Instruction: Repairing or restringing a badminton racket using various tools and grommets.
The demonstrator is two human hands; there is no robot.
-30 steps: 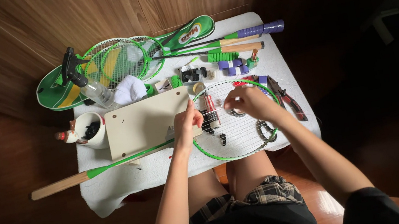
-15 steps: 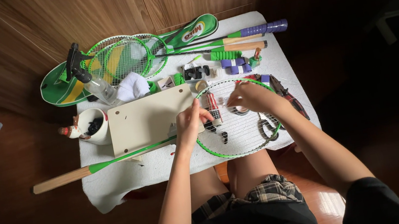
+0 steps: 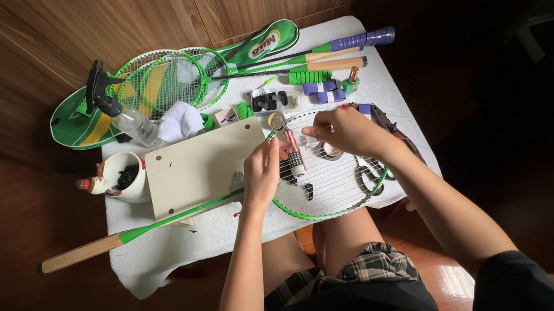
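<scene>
A green-framed badminton racket (image 3: 316, 210) with a wooden handle lies across the small white-covered table (image 3: 172, 248), its head in front of me. My left hand (image 3: 261, 173) presses on the frame's left side where the shaft meets the head. My right hand (image 3: 344, 131) hovers over the strings with fingers pinched together, apparently on a string or a thin tool; I cannot make out which. Small dark tools and a red-and-white item (image 3: 294, 152) rest under the strings between my hands.
A beige board (image 3: 200, 164) lies left of the racket head. A white cup (image 3: 127, 177), a spray bottle (image 3: 124, 113), several green rackets with a cover (image 3: 163, 81), purple grip rolls (image 3: 322, 86) and scissors (image 3: 370, 173) crowd the table. Wood panelling stands behind.
My view has shifted slightly; both hands stay on the racket head, with the right hand moving a little toward the left over the strings.
</scene>
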